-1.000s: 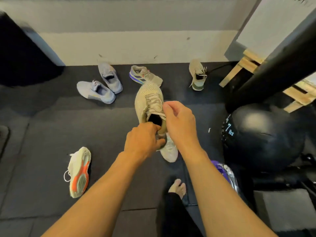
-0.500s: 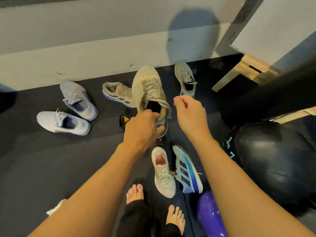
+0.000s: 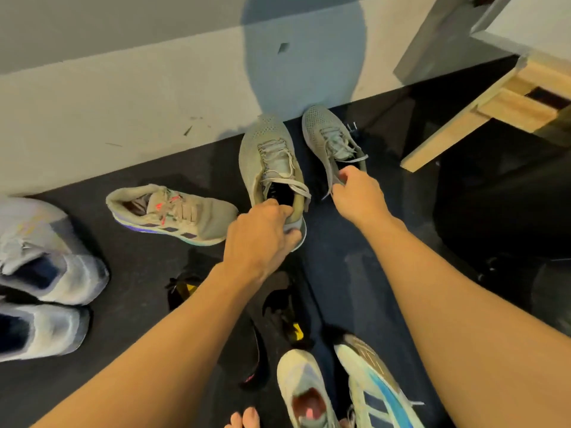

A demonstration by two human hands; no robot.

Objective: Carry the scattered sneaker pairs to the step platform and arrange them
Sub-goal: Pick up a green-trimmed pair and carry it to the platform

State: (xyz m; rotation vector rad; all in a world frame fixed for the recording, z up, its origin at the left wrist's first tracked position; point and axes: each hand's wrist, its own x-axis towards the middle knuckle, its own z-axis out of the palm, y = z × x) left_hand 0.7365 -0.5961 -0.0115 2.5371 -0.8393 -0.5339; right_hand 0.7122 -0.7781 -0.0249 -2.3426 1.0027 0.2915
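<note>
Black mat (image 3: 355,273): left hand (image 3: 259,239) grips beige sneaker (image 3: 268,156), right hand (image 3: 358,196) pinches second sneaker (image 3: 327,134).

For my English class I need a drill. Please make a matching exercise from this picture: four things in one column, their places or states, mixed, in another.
1 left hand
2 right hand
3 purple-soled sneaker
4 blue-striped sneaker

a at the bottom edge
b grips the nearer olive sneaker
c lies left of both hands
d pinches the olive sneaker by the wall

Pairs: 1-b, 2-d, 3-c, 4-a
</note>
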